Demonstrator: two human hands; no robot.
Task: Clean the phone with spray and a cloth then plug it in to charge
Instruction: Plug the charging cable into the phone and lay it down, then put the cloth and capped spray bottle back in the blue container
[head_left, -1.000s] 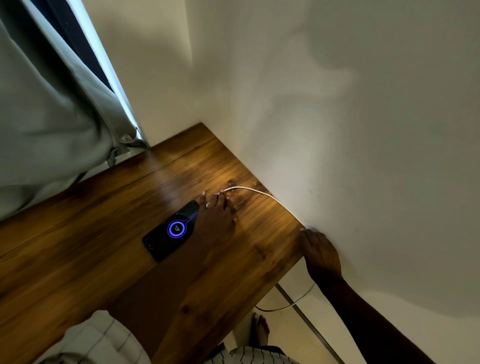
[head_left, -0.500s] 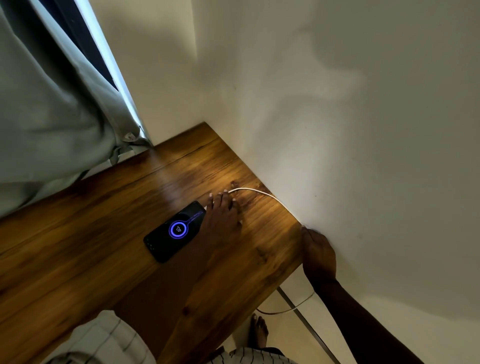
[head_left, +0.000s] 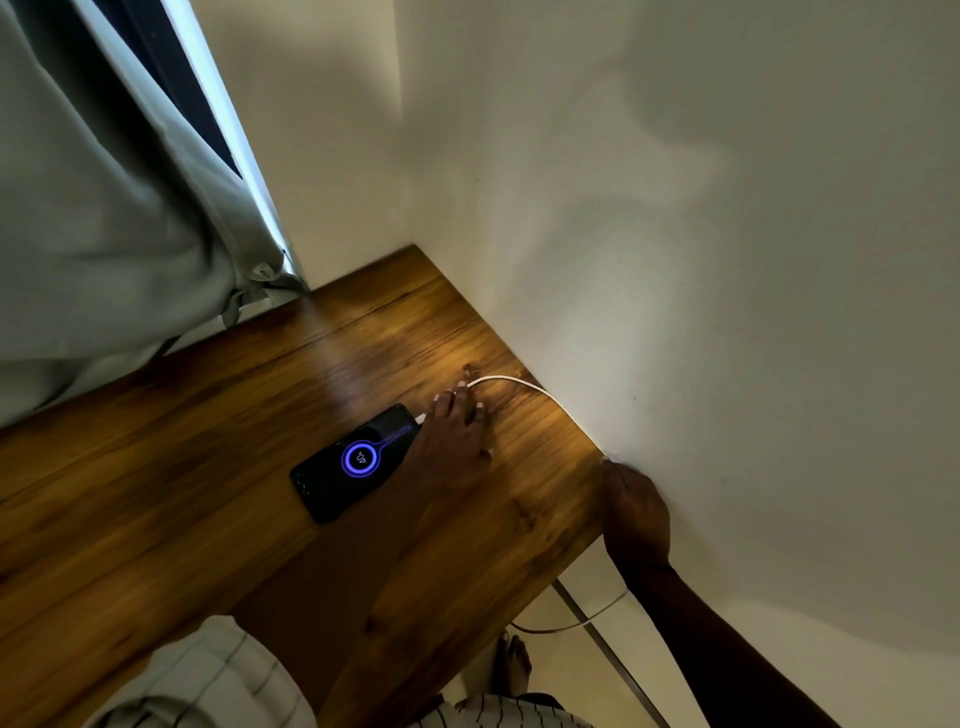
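A black phone lies face up on the wooden table, its screen lit with a blue charging ring. A white cable is plugged into its far end, curves along the wall and drops off the table's right corner. My left hand lies flat on the table at the phone's plugged end, fingers spread over the cable. My right hand sits at the table's corner against the wall where the cable goes down; its fingers are hidden. No spray or cloth is in view.
A pale wall runs along the table's right side. A grey-green curtain hangs over the far left of the table. Below the corner, the cable's slack loops above the floor near my bare foot.
The charging ring stays lit. My left hand has shifted slightly at the phone's end. My right hand has drawn in a little closer to the table's corner.
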